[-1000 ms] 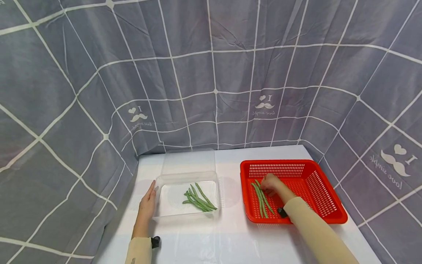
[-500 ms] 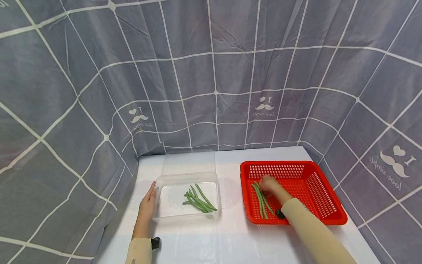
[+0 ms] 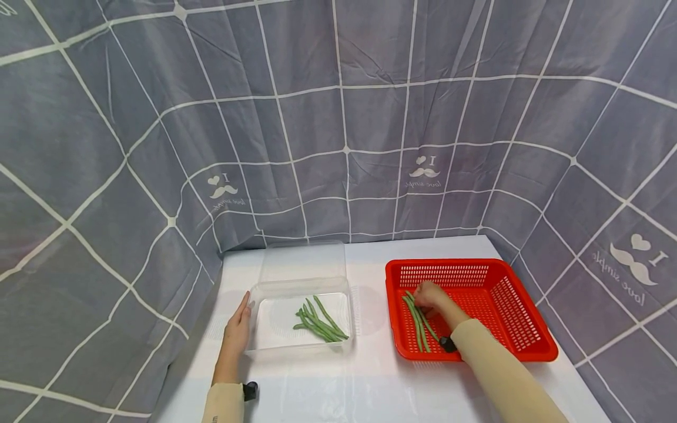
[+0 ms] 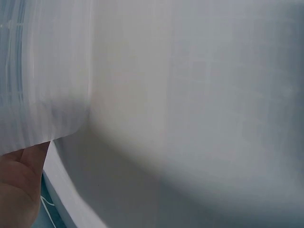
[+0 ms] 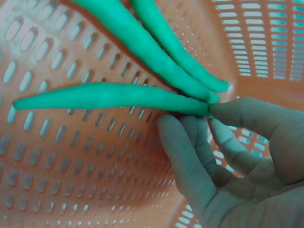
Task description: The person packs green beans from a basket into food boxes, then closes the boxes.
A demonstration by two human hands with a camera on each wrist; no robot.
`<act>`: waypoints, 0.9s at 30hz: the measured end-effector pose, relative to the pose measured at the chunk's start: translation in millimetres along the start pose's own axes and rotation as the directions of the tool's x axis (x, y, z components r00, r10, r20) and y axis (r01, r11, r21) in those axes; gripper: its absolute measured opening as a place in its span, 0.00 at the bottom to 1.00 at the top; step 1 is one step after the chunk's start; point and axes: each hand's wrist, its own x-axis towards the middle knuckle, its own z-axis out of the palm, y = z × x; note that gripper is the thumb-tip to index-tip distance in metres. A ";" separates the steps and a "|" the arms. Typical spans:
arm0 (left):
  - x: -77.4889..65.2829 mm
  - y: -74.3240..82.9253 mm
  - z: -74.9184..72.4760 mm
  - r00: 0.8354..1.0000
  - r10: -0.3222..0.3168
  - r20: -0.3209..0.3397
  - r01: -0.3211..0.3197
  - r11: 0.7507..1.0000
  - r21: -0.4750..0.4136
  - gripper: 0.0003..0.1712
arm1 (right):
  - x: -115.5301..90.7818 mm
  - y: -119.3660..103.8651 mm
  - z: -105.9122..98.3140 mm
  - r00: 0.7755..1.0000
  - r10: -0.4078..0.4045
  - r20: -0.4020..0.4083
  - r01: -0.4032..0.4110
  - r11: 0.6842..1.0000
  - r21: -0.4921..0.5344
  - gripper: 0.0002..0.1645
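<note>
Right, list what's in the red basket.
At least three green beans lie in the red perforated basket, towards its left, with the right hand at one bean's tip. In the head view, the hand and forearm cover part of its floor; anything beneath is hidden.

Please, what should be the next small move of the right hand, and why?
Probably, pinch the nearest bean firmly at its end and lift it: the right hand has its fingertips at that end, the bean lies in the red basket, and similar beans lie in the clear container beside the left hand.
</note>
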 end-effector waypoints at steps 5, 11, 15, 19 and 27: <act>0.2 -0.9 0.7 1.000 -0.002 0.001 0.002 1.000 -0.008 0.32 | -5.5 4.0 -6.9 1.000 -0.007 0.009 0.006 0.995 0.103 0.10; 0.1 -1.7 1.5 1.000 -0.004 0.001 0.004 1.000 -0.019 0.32 | -4.5 8.0 -14.2 0.998 0.010 0.061 -0.025 0.970 0.240 0.17; -0.2 -1.6 1.3 1.000 -0.003 0.000 0.003 1.000 -0.015 0.32 | -5.2 6.4 -18.3 0.994 -0.013 0.104 -0.026 0.933 0.358 0.25; -0.3 -1.7 0.7 1.000 -0.005 0.003 0.005 1.000 -0.015 0.32 | -5.6 4.1 -21.9 0.990 -0.047 0.134 -0.018 0.895 0.446 0.28; 0.7 -1.4 1.2 1.000 -0.004 0.007 0.004 1.000 -0.014 0.32 | -9.3 -1.9 -24.4 0.982 -0.105 0.158 0.003 0.840 0.543 0.31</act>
